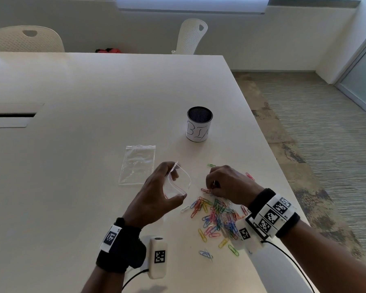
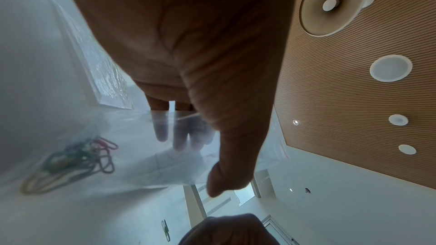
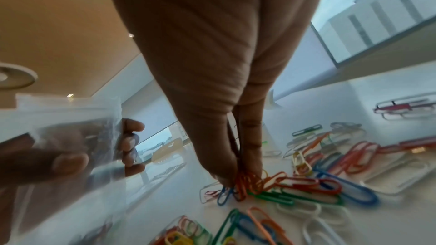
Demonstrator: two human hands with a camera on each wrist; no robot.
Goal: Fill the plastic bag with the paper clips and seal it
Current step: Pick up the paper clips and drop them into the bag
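Note:
My left hand [image 1: 161, 191] holds a small clear plastic bag [image 1: 179, 182] with its mouth spread wide, thumb on one side and fingers on the other. Through the bag [image 2: 132, 156] a few clips [image 2: 78, 161] show inside. A pile of coloured paper clips [image 1: 216, 216] lies on the white table [image 1: 93, 98] in front of me. My right hand [image 1: 213, 187] is at the pile's far edge, pinching a small bunch of red and orange clips [image 3: 247, 180] between thumb and fingers. The bag [image 3: 66, 137] is just left of that hand.
A second clear zip bag [image 1: 137, 164] lies flat to the left of my left hand. A black mesh cup [image 1: 199, 124] with a white label stands farther back. The table's right edge runs close beside the pile. Two white chairs [image 1: 25, 39] stand behind the table.

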